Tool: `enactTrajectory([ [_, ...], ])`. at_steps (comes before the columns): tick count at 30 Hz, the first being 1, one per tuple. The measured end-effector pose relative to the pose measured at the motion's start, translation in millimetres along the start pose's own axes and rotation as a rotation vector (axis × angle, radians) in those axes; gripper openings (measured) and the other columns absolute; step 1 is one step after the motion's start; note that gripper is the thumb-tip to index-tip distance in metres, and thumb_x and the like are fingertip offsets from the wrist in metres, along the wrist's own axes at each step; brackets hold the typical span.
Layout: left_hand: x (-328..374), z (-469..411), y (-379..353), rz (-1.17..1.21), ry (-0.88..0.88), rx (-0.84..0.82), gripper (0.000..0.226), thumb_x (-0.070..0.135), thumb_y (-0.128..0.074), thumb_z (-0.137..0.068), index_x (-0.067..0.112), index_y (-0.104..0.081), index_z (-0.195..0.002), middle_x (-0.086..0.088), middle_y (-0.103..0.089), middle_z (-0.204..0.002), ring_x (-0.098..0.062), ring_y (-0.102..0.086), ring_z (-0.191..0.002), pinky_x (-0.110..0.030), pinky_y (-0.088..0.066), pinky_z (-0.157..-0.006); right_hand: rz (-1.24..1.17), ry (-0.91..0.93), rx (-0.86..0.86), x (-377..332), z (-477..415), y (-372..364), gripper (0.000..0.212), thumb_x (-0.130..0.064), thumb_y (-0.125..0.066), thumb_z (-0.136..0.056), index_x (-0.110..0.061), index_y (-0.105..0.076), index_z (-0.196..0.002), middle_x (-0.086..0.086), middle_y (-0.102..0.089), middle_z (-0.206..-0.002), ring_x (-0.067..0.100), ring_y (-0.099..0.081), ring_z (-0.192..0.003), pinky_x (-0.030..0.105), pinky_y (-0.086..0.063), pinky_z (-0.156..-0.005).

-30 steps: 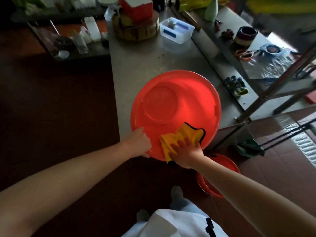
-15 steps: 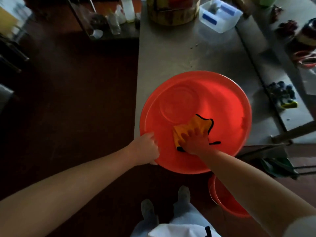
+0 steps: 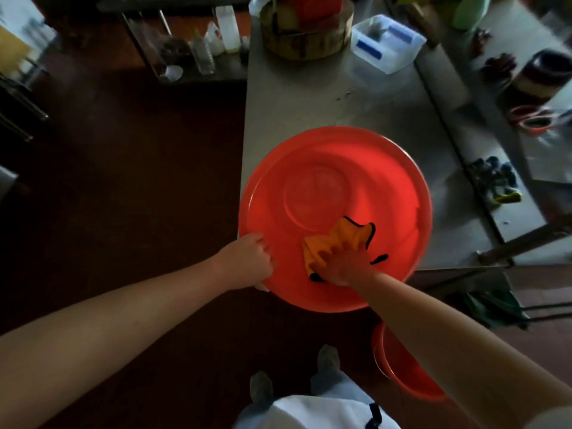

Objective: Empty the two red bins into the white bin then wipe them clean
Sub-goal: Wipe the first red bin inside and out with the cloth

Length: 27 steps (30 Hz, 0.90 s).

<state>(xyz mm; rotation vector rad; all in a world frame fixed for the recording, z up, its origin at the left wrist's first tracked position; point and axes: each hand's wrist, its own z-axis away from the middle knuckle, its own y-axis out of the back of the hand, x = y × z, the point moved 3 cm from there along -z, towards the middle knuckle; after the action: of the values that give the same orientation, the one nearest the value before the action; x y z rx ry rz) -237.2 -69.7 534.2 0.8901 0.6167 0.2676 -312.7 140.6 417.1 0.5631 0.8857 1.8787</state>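
Note:
A large round red bin [image 3: 365,168] rests on the near end of a steel table [image 3: 309,97], its near part hanging past the table's edge. My left hand [image 3: 249,260] grips the bin's near left rim. My right hand [image 3: 343,263] lies inside the bin, fingers spread flat on a yellow cloth with black trim [image 3: 343,238] pressed against the near inner wall. A second red bin [image 3: 399,376] stands on the floor below, mostly hidden behind my right forearm. No white bin is in view.
On the far end of the table sit a round wooden block [image 3: 306,41] and a clear plastic box [image 3: 387,41]. A lower shelf [image 3: 507,125] to the right carries bowls and small items. Bottles [image 3: 216,35] stand on a low rack at the far left. My shoes show on the dark floor.
My right hand has slid the cloth from the bin's near rim further into the bin. The left hand has kept its grip on the rim. The camera has tilted further down.

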Motion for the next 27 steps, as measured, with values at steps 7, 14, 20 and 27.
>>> enactTrajectory([
  [7,-28.3,1.0,-10.8,-0.091,0.008,-0.004,0.023,0.019,-0.045,-0.099,0.021,-0.068,-0.103,-0.001,-0.073,-0.102,-0.023,-0.067,-0.095,-0.039,-0.045,-0.097,0.016,0.023,-0.072,-14.4,62.6,13.2,0.109,-0.096,0.009,-0.061,-0.047,-0.018,-0.154,-0.005,-0.026,-0.164,0.034,-0.015,-0.151,0.076,0.006,-0.106],
  [14,-75.3,4.9,-16.1,-0.085,-0.034,-0.075,0.040,0.061,-0.057,-0.088,0.029,-0.069,-0.109,0.005,-0.070,-0.111,-0.019,-0.063,-0.108,-0.037,-0.030,-0.111,0.232,0.133,0.132,-21.6,114.5,11.8,0.093,-0.079,-0.055,-0.077,-0.041,-0.020,-0.154,-0.002,-0.042,-0.150,0.030,-0.035,-0.140,0.058,-0.022,-0.112],
  [20,-84.9,31.1,-6.0,-0.170,0.127,-0.133,0.037,0.046,-0.065,-0.088,0.031,-0.068,-0.122,0.001,-0.066,-0.126,-0.027,-0.048,-0.132,-0.060,0.002,-0.123,0.294,0.138,0.206,-33.1,118.8,23.5,0.079,-0.042,-0.068,-0.086,-0.039,-0.025,-0.153,-0.002,-0.049,-0.143,0.031,-0.043,-0.134,0.056,-0.030,-0.111],
  [27,18.3,12.9,-26.0,0.197,0.242,0.038,0.050,0.049,-0.046,-0.098,0.019,-0.057,-0.136,-0.006,-0.063,-0.131,-0.029,-0.053,-0.128,-0.058,-0.008,-0.123,0.239,0.119,0.211,-38.6,111.7,22.6,0.084,-0.050,-0.070,-0.084,-0.039,-0.022,-0.152,-0.002,-0.049,-0.142,0.032,-0.043,-0.134,0.058,-0.030,-0.111],
])
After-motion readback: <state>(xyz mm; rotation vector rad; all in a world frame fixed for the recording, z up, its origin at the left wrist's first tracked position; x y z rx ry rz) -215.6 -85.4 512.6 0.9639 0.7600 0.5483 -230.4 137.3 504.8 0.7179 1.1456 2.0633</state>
